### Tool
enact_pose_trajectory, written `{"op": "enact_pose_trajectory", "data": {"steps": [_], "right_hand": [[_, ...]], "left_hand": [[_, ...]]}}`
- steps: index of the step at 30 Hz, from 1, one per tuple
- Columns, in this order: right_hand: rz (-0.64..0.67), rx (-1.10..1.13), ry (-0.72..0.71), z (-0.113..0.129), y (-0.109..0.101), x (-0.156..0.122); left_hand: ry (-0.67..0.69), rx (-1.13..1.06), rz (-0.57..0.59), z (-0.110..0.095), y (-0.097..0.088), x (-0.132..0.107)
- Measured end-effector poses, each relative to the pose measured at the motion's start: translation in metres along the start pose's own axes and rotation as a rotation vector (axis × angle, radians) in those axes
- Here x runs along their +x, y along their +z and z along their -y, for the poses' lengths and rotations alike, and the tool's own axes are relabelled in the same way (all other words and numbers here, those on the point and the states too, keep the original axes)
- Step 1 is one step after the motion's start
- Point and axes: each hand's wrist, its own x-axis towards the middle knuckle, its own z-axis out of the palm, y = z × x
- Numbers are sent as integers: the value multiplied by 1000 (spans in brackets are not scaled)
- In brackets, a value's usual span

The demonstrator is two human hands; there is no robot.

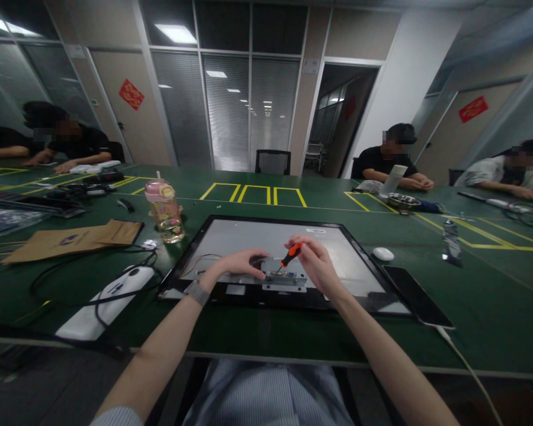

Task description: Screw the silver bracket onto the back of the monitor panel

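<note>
Striped clothing (264, 393) nearest; farther, right hand (317, 260) grasping orange-black screwdriver (292, 254) over metal bracket (285, 286); left hand (240, 262) curled at bracket's left end, whether gripping I cannot tell

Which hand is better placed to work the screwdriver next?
Probably the right hand: it grips the screwdriver, whose shaft slants down toward the bracket. The left hand is at the bracket's left end, seemingly better placed for steadying.

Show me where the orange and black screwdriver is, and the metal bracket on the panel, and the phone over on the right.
Screwdriver (291, 255): head view, on its handle.
Metal bracket (288, 283): head view, on its near side.
Phone (417, 296): head view, mid-screen.
</note>
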Motion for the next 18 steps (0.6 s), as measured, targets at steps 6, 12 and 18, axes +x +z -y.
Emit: {"op": "enact_pose_trajectory", "data": {"steps": [6,12,18], "right_hand": [[12,44,76,7,4,-1],[-19,-54,12,4,3,0],[19,-192,-19,-1,-6,1]], "left_hand": [[-22,-11,-2,-1,0,-1],[-18,-24,0,-1,0,-1],[-26,-15,-8,-2,0,-1]]}}
